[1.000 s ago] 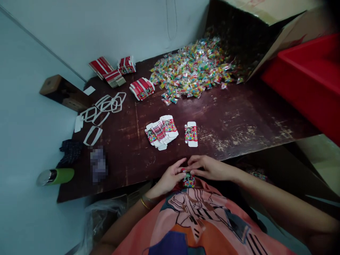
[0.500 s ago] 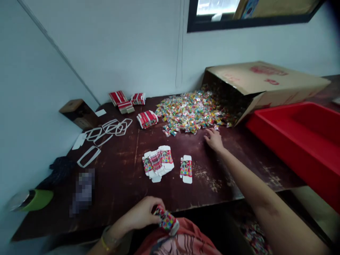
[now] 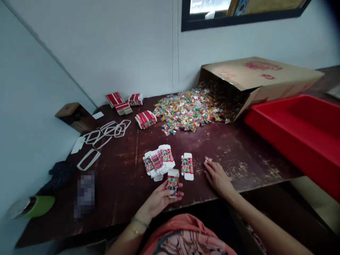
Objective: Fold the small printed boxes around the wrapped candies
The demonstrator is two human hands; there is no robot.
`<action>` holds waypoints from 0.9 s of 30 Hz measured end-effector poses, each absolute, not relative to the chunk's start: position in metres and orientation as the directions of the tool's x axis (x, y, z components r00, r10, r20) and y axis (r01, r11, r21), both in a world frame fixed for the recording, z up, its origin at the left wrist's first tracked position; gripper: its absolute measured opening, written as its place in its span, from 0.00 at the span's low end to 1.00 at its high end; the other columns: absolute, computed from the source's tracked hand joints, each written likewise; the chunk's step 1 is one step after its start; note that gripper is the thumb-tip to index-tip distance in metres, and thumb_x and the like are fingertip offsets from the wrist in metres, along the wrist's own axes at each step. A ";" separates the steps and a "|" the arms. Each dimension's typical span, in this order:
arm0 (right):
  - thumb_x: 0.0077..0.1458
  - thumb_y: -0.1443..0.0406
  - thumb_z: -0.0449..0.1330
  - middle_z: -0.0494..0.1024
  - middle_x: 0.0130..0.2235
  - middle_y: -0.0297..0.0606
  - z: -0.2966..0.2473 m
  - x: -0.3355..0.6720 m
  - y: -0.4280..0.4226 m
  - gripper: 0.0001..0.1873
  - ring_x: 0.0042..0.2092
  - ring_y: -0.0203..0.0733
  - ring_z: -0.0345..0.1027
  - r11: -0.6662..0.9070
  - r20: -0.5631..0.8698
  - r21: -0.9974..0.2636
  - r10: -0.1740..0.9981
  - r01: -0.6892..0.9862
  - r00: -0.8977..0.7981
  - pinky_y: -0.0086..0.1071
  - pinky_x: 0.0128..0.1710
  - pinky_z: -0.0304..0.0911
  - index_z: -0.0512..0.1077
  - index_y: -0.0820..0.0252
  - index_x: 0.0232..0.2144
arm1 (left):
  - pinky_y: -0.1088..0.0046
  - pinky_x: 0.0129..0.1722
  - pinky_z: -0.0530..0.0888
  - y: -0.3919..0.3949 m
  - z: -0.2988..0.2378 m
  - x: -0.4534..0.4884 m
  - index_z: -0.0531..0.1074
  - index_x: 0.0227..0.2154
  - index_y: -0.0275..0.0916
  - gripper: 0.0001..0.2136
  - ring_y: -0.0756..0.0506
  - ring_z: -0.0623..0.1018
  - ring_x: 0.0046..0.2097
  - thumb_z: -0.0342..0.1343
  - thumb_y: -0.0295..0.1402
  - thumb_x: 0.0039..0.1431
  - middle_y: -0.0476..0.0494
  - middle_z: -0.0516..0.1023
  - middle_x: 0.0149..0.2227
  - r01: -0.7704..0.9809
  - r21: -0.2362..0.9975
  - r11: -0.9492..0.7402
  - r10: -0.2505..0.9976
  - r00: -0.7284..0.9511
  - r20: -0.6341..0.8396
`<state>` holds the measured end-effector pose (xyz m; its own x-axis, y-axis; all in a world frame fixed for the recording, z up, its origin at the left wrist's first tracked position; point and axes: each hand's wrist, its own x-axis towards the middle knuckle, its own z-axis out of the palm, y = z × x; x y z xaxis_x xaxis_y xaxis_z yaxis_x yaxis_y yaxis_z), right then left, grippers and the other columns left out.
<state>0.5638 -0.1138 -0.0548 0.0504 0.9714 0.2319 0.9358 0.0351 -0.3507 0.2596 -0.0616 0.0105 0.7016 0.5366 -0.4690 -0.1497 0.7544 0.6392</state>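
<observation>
- Holding one small printed box (image 3: pixel 172 183) is the left hand (image 3: pixel 160 199), its thumb and fingers clamped on it, tilted just in from the near edge of the desk (image 3: pixel 212 140).
- The right hand (image 3: pixel 220 181) rests near that same edge, farther right, its fingertips at a candy packet (image 3: pixel 208 159); whether they pinch it or only touch it, I cannot tell.
- Done, as I judge it: the held box looks folded into shape, with a pale flap at its upper end. Whether anything is inside does not show.
- Left, it seems: a fanned stack of flat boxes (image 3: pixel 158 161) and a single flat box (image 3: pixel 187 166) beside it, between the left hand and the back edge, none folded up.
- Toward the back edge lie banded bundles (image 3: pixel 146 119), unsplit, and a large candy heap (image 3: pixel 186 111) at the mouth of a tipped carton (image 3: pixel 261 72).
- Colourful items (image 3: pixel 255 236) below the near edge, at the right, are too hidden to count as finished work.
</observation>
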 end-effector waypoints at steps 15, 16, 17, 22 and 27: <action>0.57 0.60 0.60 0.76 0.34 0.36 0.017 0.479 -0.148 0.08 0.35 0.40 0.71 -0.005 0.027 -0.985 0.983 0.171 0.182 0.33 0.36 0.67 0.70 0.57 0.37 | 0.73 0.31 0.76 -0.087 0.006 0.293 0.66 0.49 0.37 0.27 0.47 0.77 0.36 0.61 0.24 0.43 0.41 0.75 0.41 0.155 0.802 0.576 0.483 0.728 -0.487; 0.56 0.59 0.61 0.76 0.34 0.36 0.020 0.480 -0.138 0.08 0.34 0.40 0.71 -0.001 0.034 -0.986 0.979 0.170 0.199 0.33 0.36 0.67 0.70 0.57 0.36 | 0.74 0.31 0.75 -0.089 0.008 0.293 0.67 0.49 0.36 0.26 0.46 0.77 0.37 0.62 0.24 0.43 0.40 0.75 0.42 0.164 0.812 0.560 0.484 0.731 -0.481; 0.55 0.59 0.61 0.76 0.33 0.35 0.022 0.481 -0.130 0.09 0.34 0.39 0.70 0.005 0.042 -0.984 0.978 0.177 0.204 0.32 0.36 0.66 0.71 0.58 0.35 | 0.75 0.31 0.75 -0.090 0.010 0.292 0.67 0.49 0.36 0.26 0.46 0.77 0.39 0.62 0.25 0.43 0.40 0.75 0.43 0.169 0.819 0.549 0.486 0.732 -0.477; 0.59 0.60 0.58 0.76 0.38 0.38 0.024 0.474 -0.125 0.08 0.39 0.42 0.69 0.110 0.139 -0.930 0.989 0.351 0.057 0.36 0.42 0.66 0.74 0.56 0.35 | 0.73 0.29 0.76 -0.089 0.015 0.287 0.64 0.52 0.37 0.29 0.45 0.77 0.38 0.63 0.27 0.44 0.41 0.74 0.41 0.130 0.829 0.544 0.513 0.730 -0.451; 0.60 0.58 0.56 0.71 0.48 0.42 0.021 0.470 -0.138 0.11 0.47 0.44 0.67 0.090 0.136 -0.963 0.976 0.254 0.170 0.39 0.48 0.64 0.77 0.54 0.37 | 0.78 0.20 0.71 -0.085 0.012 0.295 0.65 0.52 0.36 0.27 0.48 0.75 0.31 0.61 0.42 0.50 0.44 0.74 0.35 0.105 0.828 0.550 0.540 0.711 -0.449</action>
